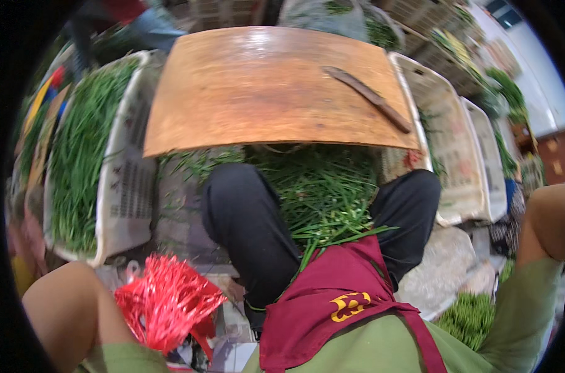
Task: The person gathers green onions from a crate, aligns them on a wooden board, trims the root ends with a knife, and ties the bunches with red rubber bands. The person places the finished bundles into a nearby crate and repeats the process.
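Observation:
Neither of my hands is in view; only my bent left arm point(70, 307) and right arm point(546, 224) show at the sides. Before me lies a wooden board point(263, 93). On its right part rests a knife point(368, 98), its handle towards me and its blade pointing to the far left. Between my knees, partly under the board, is a heap of loose long green chive-like leaves point(324, 186). Some of these leaves reach onto my dark red apron point(319, 317).
At left stands a white plastic crate point(126, 210) full of long green leaves point(84, 154). Another white crate point(459, 158) stands right of the board. Red plastic strips point(170, 298) lie by my left leg. Bundled green stalks point(469, 319) are at lower right. A person's leg point(154, 32) shows far left.

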Demonstrator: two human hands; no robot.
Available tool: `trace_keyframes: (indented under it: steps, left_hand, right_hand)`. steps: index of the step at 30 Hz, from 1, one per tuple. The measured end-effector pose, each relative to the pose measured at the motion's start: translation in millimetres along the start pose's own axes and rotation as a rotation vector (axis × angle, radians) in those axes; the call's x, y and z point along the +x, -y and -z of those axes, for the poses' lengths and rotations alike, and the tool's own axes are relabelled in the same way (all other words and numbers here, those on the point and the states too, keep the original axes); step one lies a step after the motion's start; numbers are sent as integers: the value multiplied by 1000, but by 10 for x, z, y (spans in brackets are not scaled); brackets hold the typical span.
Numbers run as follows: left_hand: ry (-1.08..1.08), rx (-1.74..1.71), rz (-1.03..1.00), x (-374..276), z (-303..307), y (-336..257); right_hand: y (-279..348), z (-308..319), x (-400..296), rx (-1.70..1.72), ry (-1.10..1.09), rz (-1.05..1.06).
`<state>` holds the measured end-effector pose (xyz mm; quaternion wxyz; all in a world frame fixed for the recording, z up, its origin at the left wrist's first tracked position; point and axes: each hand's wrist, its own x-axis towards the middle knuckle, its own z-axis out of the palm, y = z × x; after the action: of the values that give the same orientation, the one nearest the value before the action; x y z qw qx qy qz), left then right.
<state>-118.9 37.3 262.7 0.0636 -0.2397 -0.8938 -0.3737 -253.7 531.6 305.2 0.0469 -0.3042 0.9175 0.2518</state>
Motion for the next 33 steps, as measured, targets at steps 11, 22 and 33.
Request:
trace_keyframes:
  steps: [11,22,33]
  left_hand:
    - [220,359,599,-1026,-276,-193]
    - [231,422,732,-1298,-402,-441]
    - [104,572,827,-1170,119,-973]
  right_hand:
    - [-366,-742,478,106,-181,-162]
    - [-384,-980,803,184,-292,-199]
    - [1952,176,1093,974,-847,418]
